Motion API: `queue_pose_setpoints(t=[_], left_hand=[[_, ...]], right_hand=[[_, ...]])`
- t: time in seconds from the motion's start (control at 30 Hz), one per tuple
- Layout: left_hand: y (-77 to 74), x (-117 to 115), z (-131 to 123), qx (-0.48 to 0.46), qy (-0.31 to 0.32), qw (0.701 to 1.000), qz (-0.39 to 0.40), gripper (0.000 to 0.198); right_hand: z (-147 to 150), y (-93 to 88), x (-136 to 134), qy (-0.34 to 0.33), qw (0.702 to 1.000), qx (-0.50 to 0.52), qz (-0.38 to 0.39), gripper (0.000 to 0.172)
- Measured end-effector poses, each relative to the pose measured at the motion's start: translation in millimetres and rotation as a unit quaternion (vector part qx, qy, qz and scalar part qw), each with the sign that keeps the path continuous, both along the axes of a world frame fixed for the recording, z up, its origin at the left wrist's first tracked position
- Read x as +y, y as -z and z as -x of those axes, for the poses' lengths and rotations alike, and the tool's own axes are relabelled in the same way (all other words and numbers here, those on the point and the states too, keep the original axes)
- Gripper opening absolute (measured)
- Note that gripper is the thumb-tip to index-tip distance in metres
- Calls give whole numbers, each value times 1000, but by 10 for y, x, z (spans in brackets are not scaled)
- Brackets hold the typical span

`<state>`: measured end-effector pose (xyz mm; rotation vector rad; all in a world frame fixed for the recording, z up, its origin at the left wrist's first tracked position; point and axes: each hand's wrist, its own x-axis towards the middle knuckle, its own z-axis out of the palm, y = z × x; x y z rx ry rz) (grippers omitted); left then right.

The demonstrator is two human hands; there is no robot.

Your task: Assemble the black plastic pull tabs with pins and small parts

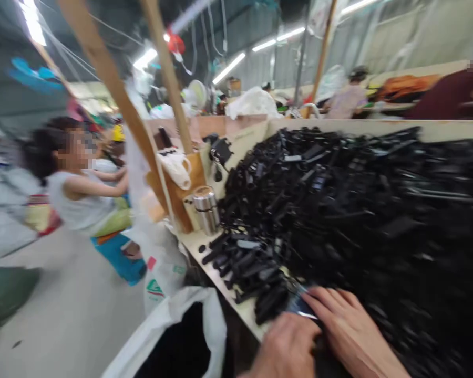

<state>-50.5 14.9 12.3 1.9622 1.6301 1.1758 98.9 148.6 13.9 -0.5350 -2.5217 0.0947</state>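
Note:
Low in the view, my left hand is closed in a curl and smeared by motion; what lies inside its fingers is hidden. Right beside it, my right hand has its fingers pressed together over a glossy, bluish, see-through piece, perhaps plastic film. The piece shows between the two hands, and its far end is blurred. Small black plastic-looking parts lie in a loose row on the table just beyond my hands. To the right rises a large heap of similar black parts.
An open white sack with a dark inside stands below the table edge. A steel flask stands at the table's corner by wooden posts. A person in a white top sits on the left; others work at the back.

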Motion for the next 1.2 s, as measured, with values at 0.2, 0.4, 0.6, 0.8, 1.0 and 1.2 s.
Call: queue_pose_setpoints(t=[0.2,0.4,0.6,0.8,1.0,1.2], left_hand=[[-36,-93,107,-2,-21,998,-56,43],[-21,-139,134,10,-86,996,-33,35],[-13,-112,95,-10,-133,991,-24,29],[-5,-84,77,-35,-158,986,-38,27],[-25,-75,60,-15,-161,985,-55,28],[-55,-37,98,63,-84,993,-62,36]], right_hand=[[-73,-458,-97,-27,979,-101,175,49],[-117,-512,-100,24,980,-120,155,47],[171,-423,-8,30,980,-167,104,36],[159,-437,-37,-41,978,-178,99,26],[65,-411,-99,-88,973,-194,87,19],[-132,-518,-240,-122,972,-197,43,28]])
